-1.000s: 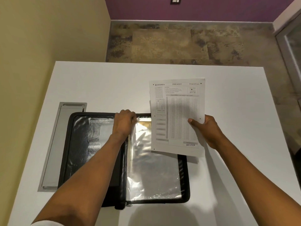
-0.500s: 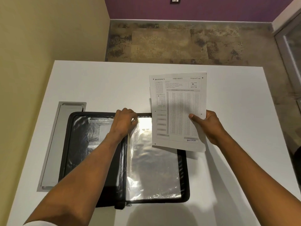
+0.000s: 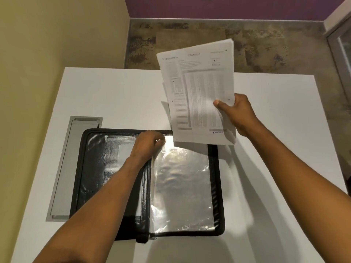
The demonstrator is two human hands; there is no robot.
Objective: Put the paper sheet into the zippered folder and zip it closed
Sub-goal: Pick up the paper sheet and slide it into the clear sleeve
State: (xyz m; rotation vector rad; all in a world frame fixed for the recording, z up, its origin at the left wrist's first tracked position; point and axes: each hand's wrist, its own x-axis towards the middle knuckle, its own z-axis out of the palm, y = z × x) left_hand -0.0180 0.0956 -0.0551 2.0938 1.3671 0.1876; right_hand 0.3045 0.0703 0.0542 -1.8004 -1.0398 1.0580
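Note:
A black zippered folder point(image 3: 89, 168) lies open on the white table, with shiny clear plastic sleeves point(image 3: 182, 186) on its right half. My left hand point(image 3: 147, 147) pinches the top edge of a sleeve near the folder's spine. My right hand point(image 3: 239, 114) holds a printed paper sheet point(image 3: 199, 95) by its right edge, lifted above the folder's top right corner and tilted. The sheet's lower edge hangs just over the top of the sleeves. The zipper pull point(image 3: 152, 238) shows at the folder's near edge.
The white table point(image 3: 114, 101) stands against a yellow wall on the left. A grey metal cable tray point(image 3: 64, 168) is set into the table left of the folder. Stone floor and a purple wall lie beyond the far edge.
My right hand has raised the paper sheet up and away from the folder, tilting it. My left hand stays at the top edge of the sleeve.

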